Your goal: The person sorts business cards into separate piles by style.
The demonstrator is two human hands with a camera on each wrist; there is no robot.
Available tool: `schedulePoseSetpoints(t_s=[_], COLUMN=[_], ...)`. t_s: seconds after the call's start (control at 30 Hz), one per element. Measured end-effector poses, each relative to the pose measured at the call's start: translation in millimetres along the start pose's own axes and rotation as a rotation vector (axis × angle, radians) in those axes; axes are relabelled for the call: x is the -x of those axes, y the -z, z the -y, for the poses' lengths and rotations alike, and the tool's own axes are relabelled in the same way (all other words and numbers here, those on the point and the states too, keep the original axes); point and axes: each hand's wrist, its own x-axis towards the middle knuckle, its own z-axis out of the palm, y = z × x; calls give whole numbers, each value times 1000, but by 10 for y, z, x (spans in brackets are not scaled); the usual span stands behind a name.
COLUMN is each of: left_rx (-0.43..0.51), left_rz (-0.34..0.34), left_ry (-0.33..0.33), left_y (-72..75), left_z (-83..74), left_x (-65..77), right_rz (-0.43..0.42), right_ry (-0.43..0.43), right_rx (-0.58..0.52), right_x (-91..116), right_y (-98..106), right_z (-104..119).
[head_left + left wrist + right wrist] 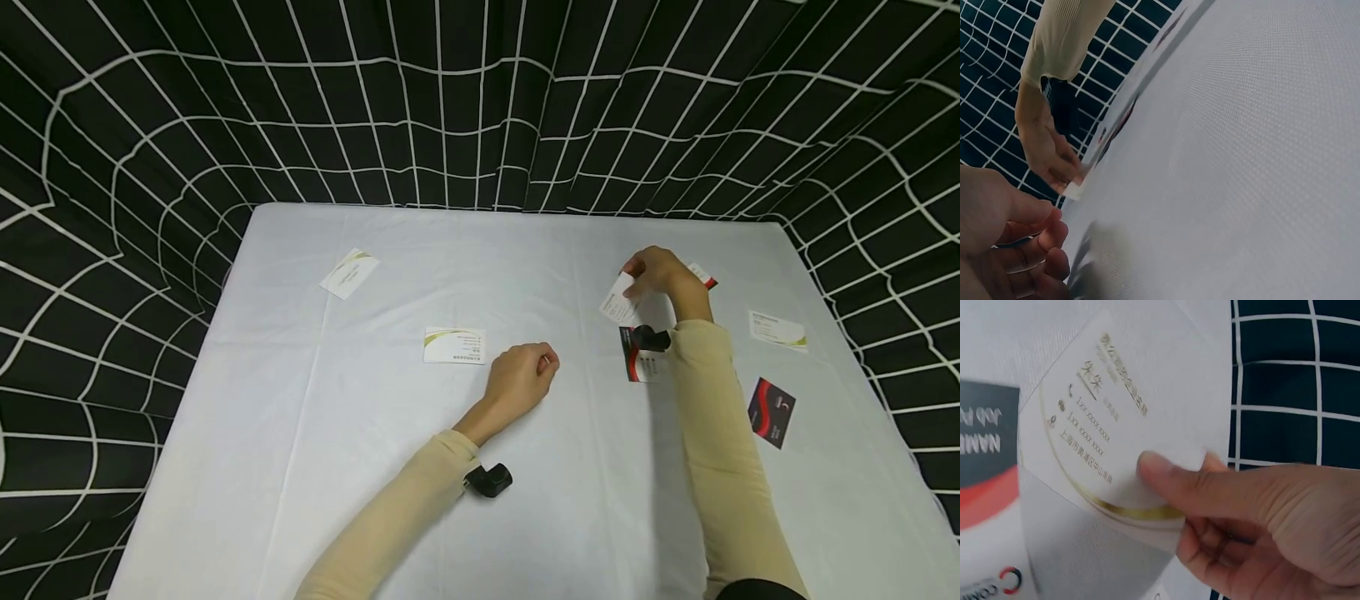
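My right hand pinches a white business card by one corner, thumb on its printed face and fingers behind. Gold curves and printed lines mark this card, which slants over the white table at the right back. Just below it in the head view lies a black, red and white business card, partly covered by the wrist camera. My left hand rests low over the middle of the table, fingers loosely curled and holding nothing. Right beside it lies a white and gold business card.
Another white card lies at the back left of the table. On the right are a white and gold card, a black and red card and a card half hidden behind the right wrist. Black grid cloth hangs around.
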Motion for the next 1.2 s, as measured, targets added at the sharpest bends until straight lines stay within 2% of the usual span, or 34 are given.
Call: schedulePoseSetpoints(t_s=[0.23,0.47,0.7,0.93,1.1,1.2], left_rx=[33,73,155,319,420,520], left_rz=[-21,-47,-28,-2,-79,-127], left_ry=[33,93,158,173,199,227], left_y=[-37,-51,-51,-58,-56,-42], left_z=[16,21,28,37,40,43], left_x=[-12,-65,-118,-122,-143,-162], right_rz=[-38,-55,-40,-62,-88,-115], right_ry=[208,360,487,503,494,490], right_rx=[-33,-78,-122,-145,-163,-181], right_x=[60,152,234,270,287,313], right_y=[-147,-295,-432,-526,-574,-600], right_z=[155,434,654,684,646,614])
